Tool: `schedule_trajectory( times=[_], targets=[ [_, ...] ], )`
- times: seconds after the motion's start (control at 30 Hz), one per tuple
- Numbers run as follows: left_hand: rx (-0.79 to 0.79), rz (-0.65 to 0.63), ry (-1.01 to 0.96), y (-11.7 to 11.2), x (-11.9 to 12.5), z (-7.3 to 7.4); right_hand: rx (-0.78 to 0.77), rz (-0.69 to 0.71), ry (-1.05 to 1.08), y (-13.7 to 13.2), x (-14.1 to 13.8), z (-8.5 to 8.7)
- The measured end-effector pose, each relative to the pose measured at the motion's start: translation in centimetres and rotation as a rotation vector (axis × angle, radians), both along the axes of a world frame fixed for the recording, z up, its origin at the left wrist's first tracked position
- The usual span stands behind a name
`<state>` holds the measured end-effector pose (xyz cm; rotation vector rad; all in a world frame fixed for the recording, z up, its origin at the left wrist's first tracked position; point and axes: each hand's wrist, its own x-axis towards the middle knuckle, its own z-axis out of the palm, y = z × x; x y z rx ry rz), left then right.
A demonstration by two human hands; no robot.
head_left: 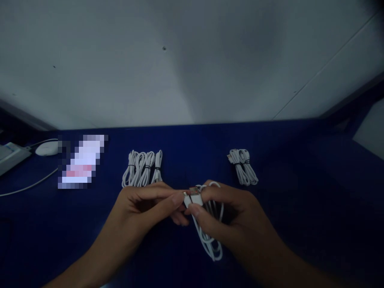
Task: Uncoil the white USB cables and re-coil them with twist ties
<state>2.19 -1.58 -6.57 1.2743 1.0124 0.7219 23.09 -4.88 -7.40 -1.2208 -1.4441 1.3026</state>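
Blue table [195,156], cable [197,200] partly hidden

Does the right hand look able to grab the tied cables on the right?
Probably yes: the tied cables lie just beyond the right hand, with nothing visible between them. It holds a looped white cable, though, which might need putting down first.

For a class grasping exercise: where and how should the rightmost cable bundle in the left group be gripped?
Probably pinch the rightmost bundle at its black tie, from above and the right: strands narrow there, and neighbouring bundles crowd its left.
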Motion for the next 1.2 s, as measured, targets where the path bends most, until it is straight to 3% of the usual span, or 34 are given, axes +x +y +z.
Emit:
schedule_trajectory(
  times=[0.3, 0.6, 0.8, 0.97, 1.07, 1.2],
  targets=[
    [0.232, 0.015, 0.121, -0.1, 0.1, 0.8, 0.012, -0.007, -0.035, 0.1, 0.0, 0.0],
    [0.386, -0.119, 0.286, 0.6, -1.1, 1.9, -0.038, 0.056, -0.022, 0.2, 0.2, 0.6],
    [0.348, -0.248, 0.345, 1.3, -1.5, 2.1, -0.093, 0.118, -0.032, 0.4, 0.4, 0.7],
    [0.354, -0.281, 0.356, 1.4, -1.9, 2.0, -0.130, 0.114, -0.025, 0.5, 0.5, 0.8],
    [0.346, -0.272, 0.335, 1.3, -1.8, 2.1, -0.143, 0.119, -0.015, 0.5, 0.5, 0.8],
    [0.272, -0.166, 0.228, 1.1, -1.2, 1.8, -0.139, 0.081, 0.006, 0.3, 0.4, 0.7]
  ],
)
